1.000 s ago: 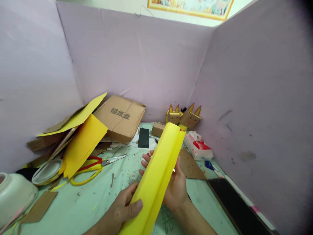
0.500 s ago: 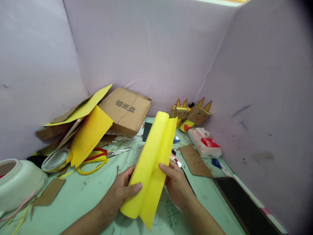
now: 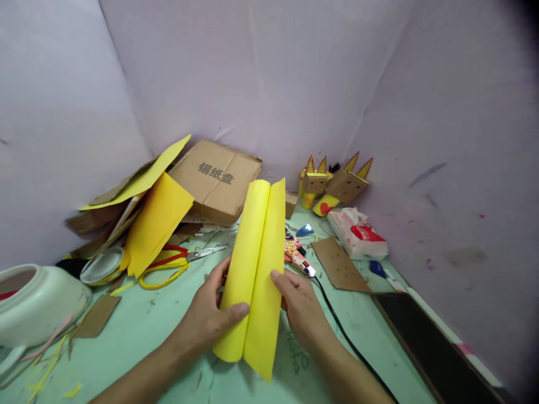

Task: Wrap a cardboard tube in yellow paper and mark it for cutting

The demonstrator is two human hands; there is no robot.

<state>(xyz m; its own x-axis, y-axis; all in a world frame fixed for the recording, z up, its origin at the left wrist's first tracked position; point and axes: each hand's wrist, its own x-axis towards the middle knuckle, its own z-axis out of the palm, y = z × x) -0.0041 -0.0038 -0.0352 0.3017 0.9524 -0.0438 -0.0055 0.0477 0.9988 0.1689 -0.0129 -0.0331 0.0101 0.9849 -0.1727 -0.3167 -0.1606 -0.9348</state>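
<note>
A sheet of bright yellow paper (image 3: 246,269), curled lengthwise into a roll with one flap still loose, is held upright and slightly tilted above the table. My left hand (image 3: 219,303) grips the rolled side low down, thumb across the front and fingers behind. On the other side, my right hand (image 3: 297,294) pinches the edge of the loose flap, its thumb in front and its fingers hidden behind the paper. Just beyond the right hand lies a patterned tool (image 3: 298,255) with a black cable, partly covered by the paper.
Red-and-yellow scissors (image 3: 177,264) lie left of the paper, near folded yellow sheets (image 3: 158,224). A cardboard box (image 3: 217,182) leans at the back. Cardboard figures (image 3: 345,185), a tissue pack (image 3: 357,233), a cardboard piece (image 3: 341,264) and a dark board (image 3: 425,348) are to the right. A white pot (image 3: 46,303) stands left.
The paper has turned more upright and shifted slightly left, with its flap opened toward me. Both hands keep their hold. The view has shifted a little, showing more of the patterned tool and cable.
</note>
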